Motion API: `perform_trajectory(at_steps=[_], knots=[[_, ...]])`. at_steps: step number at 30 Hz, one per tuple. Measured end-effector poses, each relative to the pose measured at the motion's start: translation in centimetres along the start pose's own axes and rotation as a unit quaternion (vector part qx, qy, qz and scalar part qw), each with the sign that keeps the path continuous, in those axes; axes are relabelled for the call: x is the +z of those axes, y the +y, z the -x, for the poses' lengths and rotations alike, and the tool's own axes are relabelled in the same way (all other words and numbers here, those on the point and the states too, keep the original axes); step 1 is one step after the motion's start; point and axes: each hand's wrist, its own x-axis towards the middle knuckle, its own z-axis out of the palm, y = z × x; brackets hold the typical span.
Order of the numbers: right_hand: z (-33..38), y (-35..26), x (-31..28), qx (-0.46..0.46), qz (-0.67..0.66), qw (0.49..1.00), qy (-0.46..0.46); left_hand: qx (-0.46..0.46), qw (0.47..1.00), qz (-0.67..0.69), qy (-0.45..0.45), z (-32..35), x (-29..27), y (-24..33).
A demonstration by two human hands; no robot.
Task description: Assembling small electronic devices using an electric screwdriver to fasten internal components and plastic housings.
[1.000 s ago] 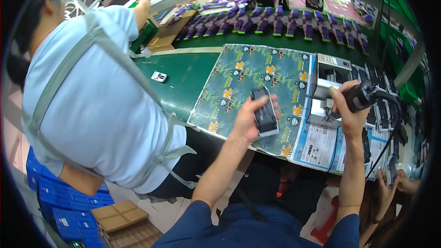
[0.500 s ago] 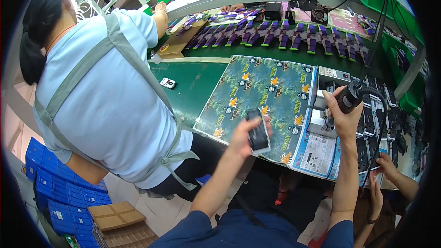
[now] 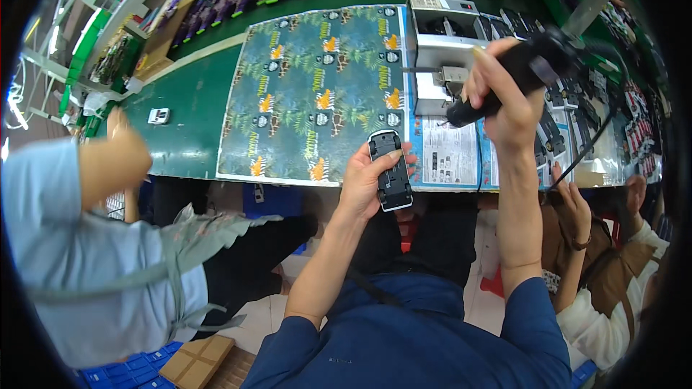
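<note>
My left hand point(image 3: 359, 181) is closed around a toy car point(image 3: 393, 179) with a white rim, its black underside facing up and my thumb lying across it. It is held over the near edge of the patterned sheet point(image 3: 288, 101). To the right, my right hand point(image 3: 504, 104) grips a black electric screwdriver point(image 3: 537, 65), its bit tilted down and to the left above a printed sheet point(image 3: 447, 155). Behind the bit stands a silver boxy screw feeder point(image 3: 441, 50). The screwdriver and the car are apart.
A small white toy car point(image 3: 158, 116) sits on the green bench point(image 3: 191, 115) at left. A co-worker in light blue point(image 3: 72, 245) stands close on the left. Another person's hand point(image 3: 573, 205) is near at right, by rows of dark car parts point(image 3: 551, 133). The screwdriver's cable point(image 3: 598, 133) hangs there.
My view has tilted downward. The toy car now shows its black underside plainly. The screwdriver has swung from pointing near the feeder to tilting down-left. The co-worker on the left has turned.
</note>
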Motion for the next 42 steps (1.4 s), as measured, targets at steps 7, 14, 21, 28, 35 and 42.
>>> perform_trajectory(at_steps=[7,14,21,28,35,42], knots=[[4.0,1.8,2.5,-0.043,-0.112,0.991,-0.052,0.001,1.000,-0.019,-0.009,0.6,1.1,-0.2],[4.8,2.8,3.1,-0.015,-0.117,0.991,-0.056,-0.002,1.000,-0.030,-0.008,0.6,1.0,-0.2],[4.6,2.7,3.1,-0.015,-0.044,0.997,-0.069,-0.009,0.999,-0.045,-0.013,0.4,0.8,0.0],[4.5,3.0,3.2,-0.038,0.017,0.996,-0.073,-0.001,0.998,-0.058,-0.035,0.3,0.5,-0.3],[4.4,3.8,3.2,-0.001,-0.010,0.991,-0.133,-0.053,0.996,-0.061,-0.024,0.4,0.4,0.0],[4.2,3.8,2.8,0.003,0.047,0.980,-0.193,-0.058,0.997,-0.033,-0.032,0.1,0.2,0.2]])
